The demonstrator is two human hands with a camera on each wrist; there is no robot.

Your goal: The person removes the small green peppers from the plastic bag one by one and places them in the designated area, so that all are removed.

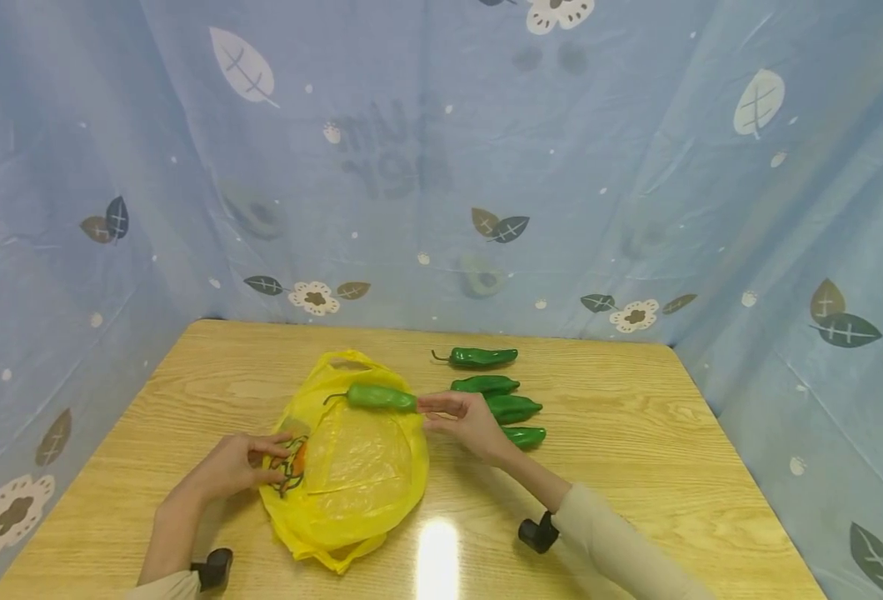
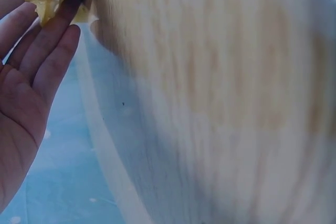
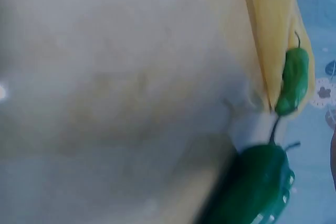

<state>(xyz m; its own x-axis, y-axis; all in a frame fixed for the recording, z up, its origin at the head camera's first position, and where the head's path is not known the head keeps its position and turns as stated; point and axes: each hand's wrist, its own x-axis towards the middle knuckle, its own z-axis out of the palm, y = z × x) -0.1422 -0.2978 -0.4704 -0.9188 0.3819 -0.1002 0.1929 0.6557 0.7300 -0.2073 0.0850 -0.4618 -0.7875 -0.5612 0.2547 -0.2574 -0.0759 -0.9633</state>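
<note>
A yellow plastic bag (image 1: 359,517) lies spread on the table, its mouth opened wide and an orange-and-black print (image 1: 291,467) on its left side. My left hand (image 1: 233,467) pinches that left edge between thumb and fingers; in the left wrist view, yellow film (image 2: 46,9) sits between the fingertips. A long green pepper (image 1: 381,397) is over the far part of the bag, stem pointing left. At its right end, my right hand (image 1: 467,423) grips the pepper's tip. Only a sliver of that hand shows in the right wrist view, where the same pepper (image 3: 295,80) appears against the bag.
Several more green peppers lie right of the bag: one at the back (image 1: 482,357), another (image 1: 486,384) just nearer, and others (image 1: 524,437) partly behind my right hand. The wooden table (image 1: 636,467) ends at a blue patterned curtain (image 1: 411,167) behind and at both sides.
</note>
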